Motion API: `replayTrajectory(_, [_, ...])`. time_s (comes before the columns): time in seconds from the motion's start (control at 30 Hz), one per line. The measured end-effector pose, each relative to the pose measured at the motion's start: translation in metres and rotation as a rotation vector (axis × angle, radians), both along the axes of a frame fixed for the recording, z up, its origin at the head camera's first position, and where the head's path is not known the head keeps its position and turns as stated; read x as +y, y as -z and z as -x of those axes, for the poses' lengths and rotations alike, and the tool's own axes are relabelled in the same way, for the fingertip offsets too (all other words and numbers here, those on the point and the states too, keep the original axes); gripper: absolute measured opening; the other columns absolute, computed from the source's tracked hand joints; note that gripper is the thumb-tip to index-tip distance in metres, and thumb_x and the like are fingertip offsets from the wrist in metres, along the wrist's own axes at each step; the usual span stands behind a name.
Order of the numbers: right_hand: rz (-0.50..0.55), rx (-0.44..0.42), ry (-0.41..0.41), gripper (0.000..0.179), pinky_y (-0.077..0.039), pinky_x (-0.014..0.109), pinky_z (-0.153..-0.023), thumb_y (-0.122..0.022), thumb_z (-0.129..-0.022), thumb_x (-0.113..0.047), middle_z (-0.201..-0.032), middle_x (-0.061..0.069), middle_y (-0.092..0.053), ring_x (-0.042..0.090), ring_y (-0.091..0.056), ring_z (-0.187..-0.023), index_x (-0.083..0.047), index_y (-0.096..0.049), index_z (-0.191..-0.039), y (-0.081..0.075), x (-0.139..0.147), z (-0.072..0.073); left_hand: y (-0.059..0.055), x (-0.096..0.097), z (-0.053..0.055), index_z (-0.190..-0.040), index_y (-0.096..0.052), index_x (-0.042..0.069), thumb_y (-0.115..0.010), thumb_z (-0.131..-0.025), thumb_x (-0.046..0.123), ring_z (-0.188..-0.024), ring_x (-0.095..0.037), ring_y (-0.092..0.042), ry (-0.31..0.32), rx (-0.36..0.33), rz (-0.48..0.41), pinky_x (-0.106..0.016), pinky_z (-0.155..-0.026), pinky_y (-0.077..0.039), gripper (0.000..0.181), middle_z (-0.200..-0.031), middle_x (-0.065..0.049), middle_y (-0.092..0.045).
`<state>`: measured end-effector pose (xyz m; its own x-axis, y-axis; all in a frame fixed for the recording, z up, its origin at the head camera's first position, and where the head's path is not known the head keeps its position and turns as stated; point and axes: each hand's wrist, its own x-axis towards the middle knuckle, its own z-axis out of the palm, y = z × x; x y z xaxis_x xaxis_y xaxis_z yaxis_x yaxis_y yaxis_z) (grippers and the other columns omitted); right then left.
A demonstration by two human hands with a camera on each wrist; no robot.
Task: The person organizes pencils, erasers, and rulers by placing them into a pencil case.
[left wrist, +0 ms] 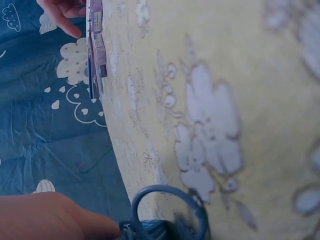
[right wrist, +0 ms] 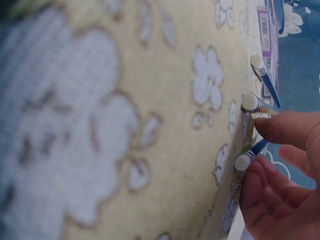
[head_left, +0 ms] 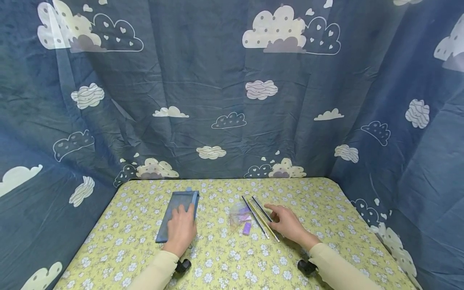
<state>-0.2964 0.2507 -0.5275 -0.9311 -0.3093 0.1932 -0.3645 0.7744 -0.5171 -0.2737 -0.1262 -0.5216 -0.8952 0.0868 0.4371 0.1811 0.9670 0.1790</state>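
Observation:
On the left lies a blue mesh pencil pouch (head_left: pixel 164 229). My left hand (head_left: pixel 181 227) rests on its top with the fingers spread; the thumb is hidden. The left wrist view shows a blue ring (left wrist: pixel 172 189) beside this hand. My right hand (head_left: pixel 288 222) straddles a dark blue pencil (head_left: pixel 259 205), thumb on one side and fingers on the other, with a gap at the thumb. A gold pencil (head_left: pixel 259 215) and another dark blue pencil (head_left: pixel 255 216) lie left of it. White erasers (right wrist: pixel 243 162) cap the pencils' near ends.
Left of the pencils are a small purple block (head_left: pixel 247 228) and clear plastic drawing pieces (head_left: pixel 233 223), with more purple items among them. A floral yellow cloth (head_left: pixel 214 257) covers the table. A blue curtain with clouds (head_left: pixel 203 88) hangs behind it.

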Motion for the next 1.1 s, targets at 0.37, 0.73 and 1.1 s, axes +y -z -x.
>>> replayTrajectory(0.37, [0.020, -0.030, 0.012, 0.063, -0.047, 0.031, -0.064, -0.080, -0.085, -0.006, -0.092, -0.003, -0.062, 0.010, -0.055, -0.074, -0.012, -0.056, -0.143, -0.001, -0.001, 0.001, -0.008, 0.000, 0.001, -0.123, -0.065, 0.001, -0.072, -0.080, -0.003, -0.072, -0.034, -0.057, 0.002, 0.041, -0.071, -0.042, -0.044, -0.045, 0.044, -0.098, -0.021, -0.060])
replayTrajectory(0.73, [-0.002, -0.033, 0.008, 0.056, -0.046, 0.031, -0.061, -0.076, -0.084, 0.002, -0.089, -0.004, -0.062, 0.010, -0.054, -0.072, -0.013, -0.063, -0.136, -0.005, -0.004, 0.000, -0.010, -0.004, 0.003, -0.120, -0.070, -0.002, -0.071, -0.084, 0.000, -0.063, -0.029, -0.062, -0.004, 0.033, -0.179, -0.037, -0.045, -0.046, 0.036, -0.099, -0.020, -0.067])
replayTrajectory(1.1, [0.001, -0.055, 0.010, 0.054, -0.041, 0.030, -0.055, -0.070, -0.083, 0.008, -0.086, -0.003, -0.061, 0.013, -0.051, -0.065, -0.014, -0.065, -0.133, -0.008, -0.004, 0.002, -0.011, -0.008, 0.005, -0.101, -0.073, -0.005, -0.068, -0.080, -0.003, -0.053, -0.023, -0.054, -0.016, 0.078, -0.238, -0.036, -0.044, -0.045, 0.021, -0.076, -0.010, -0.059])
